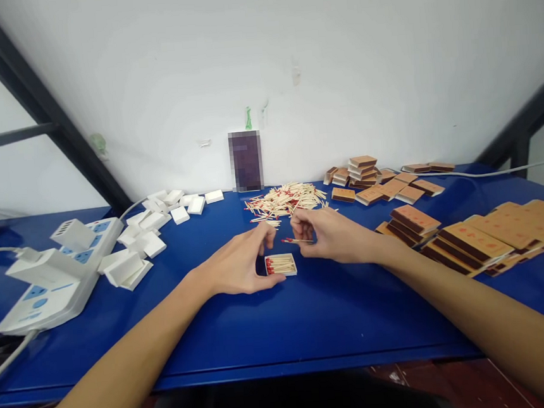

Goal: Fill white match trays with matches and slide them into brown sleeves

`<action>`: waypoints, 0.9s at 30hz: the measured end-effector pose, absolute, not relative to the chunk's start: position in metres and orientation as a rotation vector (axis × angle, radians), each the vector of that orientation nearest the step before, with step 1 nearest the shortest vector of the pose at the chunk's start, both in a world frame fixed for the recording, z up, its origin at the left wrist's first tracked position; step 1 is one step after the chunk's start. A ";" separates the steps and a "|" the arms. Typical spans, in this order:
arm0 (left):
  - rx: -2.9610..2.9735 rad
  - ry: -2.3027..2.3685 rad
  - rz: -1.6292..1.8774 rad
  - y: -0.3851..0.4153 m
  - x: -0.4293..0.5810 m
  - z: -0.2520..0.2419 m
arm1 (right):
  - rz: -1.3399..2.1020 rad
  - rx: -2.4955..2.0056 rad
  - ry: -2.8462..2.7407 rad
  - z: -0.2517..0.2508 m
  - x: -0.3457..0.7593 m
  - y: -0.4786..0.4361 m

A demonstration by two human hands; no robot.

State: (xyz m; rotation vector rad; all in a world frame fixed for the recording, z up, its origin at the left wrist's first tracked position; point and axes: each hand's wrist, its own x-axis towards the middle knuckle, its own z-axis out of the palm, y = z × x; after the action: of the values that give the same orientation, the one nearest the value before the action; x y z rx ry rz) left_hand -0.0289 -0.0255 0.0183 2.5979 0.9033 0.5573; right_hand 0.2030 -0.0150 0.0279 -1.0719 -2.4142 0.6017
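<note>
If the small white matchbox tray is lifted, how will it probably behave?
The open tray is probably light, having thin walls. Its matches lie loose, so tilting may spill them. Flat on the table, it likely won't roll.

l. hand [241,259]: bare, slender build, palm fairly narrow, thumb and fingers uncovered. r. hand [329,236]: bare, approx. same build, rounded knuckles vis. nails on both: too small to assess. wrists: both bare, slim, plain surface. l. forearm [144,348]: bare from wrist to edge of view, long, smooth outline, narrow at wrist, wider twd elbow. r. forearm [466,301]: likewise bare, similar taper, broadest nr lower r. corner. clothing [289,405]: v. dark, approx. black, at bottom ctr, poss. lap; cut & fabric can't be determined.
</note>
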 end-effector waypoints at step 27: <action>2.744 0.900 0.458 -0.025 -0.028 0.018 | 0.162 -0.877 -2.584 0.036 0.197 -0.034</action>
State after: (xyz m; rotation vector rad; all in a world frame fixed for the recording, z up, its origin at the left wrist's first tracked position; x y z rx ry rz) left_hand -0.0285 -0.0249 0.0178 2.7440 0.8998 0.4581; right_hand 0.1974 -0.0337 0.0356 -0.8769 -2.5838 0.1623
